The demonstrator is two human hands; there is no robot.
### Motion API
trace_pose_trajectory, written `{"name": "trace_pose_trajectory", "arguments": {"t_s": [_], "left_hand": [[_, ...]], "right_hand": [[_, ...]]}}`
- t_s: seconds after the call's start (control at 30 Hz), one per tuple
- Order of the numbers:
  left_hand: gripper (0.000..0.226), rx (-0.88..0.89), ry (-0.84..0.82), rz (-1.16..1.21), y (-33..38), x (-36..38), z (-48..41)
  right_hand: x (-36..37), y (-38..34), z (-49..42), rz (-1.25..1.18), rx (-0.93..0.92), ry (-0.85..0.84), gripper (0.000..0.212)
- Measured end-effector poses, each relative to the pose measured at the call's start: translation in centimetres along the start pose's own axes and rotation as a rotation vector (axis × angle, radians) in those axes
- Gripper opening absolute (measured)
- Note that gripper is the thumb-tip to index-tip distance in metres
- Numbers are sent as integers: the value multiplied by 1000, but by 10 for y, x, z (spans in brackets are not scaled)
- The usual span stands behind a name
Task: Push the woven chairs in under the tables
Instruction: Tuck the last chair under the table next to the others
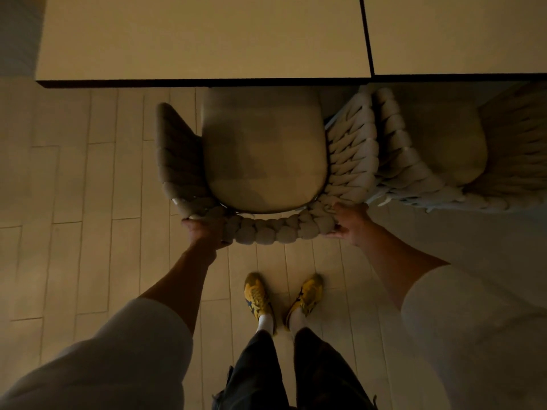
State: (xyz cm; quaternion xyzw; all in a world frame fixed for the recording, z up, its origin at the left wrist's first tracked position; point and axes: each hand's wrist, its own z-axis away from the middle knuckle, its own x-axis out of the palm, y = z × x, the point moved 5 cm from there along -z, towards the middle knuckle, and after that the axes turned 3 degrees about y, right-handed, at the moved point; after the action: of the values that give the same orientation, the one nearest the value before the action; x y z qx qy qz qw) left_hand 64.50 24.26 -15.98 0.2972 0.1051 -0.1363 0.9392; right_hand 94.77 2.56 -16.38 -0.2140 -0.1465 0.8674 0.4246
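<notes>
A woven chair (266,232) with a pale seat cushion stands right in front of me, seen from above. The front of its seat lies under the edge of the left table (204,39). My left hand (204,232) grips the left end of the thick braided backrest. My right hand (350,221) grips the right end of the same backrest. A second woven chair (393,155) stands touching the first on the right, partly under the right table (455,34).
The two pale tabletops meet at a dark seam at the upper right. Light plank flooring (88,187) runs to the left of the chair and below it. My feet in yellow shoes (282,300) stand just behind the chair.
</notes>
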Motion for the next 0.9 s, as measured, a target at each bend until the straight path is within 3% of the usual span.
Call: {"name": "trace_pose_trajectory", "arguments": {"t_s": [0.03, 0.2, 0.33, 0.4, 0.5, 0.57, 0.83, 0.9], "left_hand": [[38, 2, 1, -11, 1, -2, 3], [66, 90, -2, -78, -1, -12, 10], [65, 79, 1, -65, -3, -24, 5], [67, 100, -14, -93, -5, -29, 6], [54, 83, -2, -66, -9, -41, 7], [65, 105, 4, -95, -3, -48, 7], [75, 141, 7, -111, 4, -55, -3], [75, 144, 13, -114, 2, -56, -3]], "right_hand": [[0, 2, 0, -1, 5, -1, 55], [4, 18, -2, -21, 53, 6, 60], [12, 24, 12, -38, 46, 16, 54], [18, 31, 17, -42, 49, 7, 58], [24, 41, 15, -34, 57, 1, 66], [31, 33, 32, -38, 50, -14, 65], [41, 16, 60, -16, 23, -35, 15], [39, 15, 65, -13, 27, -32, 24]]}}
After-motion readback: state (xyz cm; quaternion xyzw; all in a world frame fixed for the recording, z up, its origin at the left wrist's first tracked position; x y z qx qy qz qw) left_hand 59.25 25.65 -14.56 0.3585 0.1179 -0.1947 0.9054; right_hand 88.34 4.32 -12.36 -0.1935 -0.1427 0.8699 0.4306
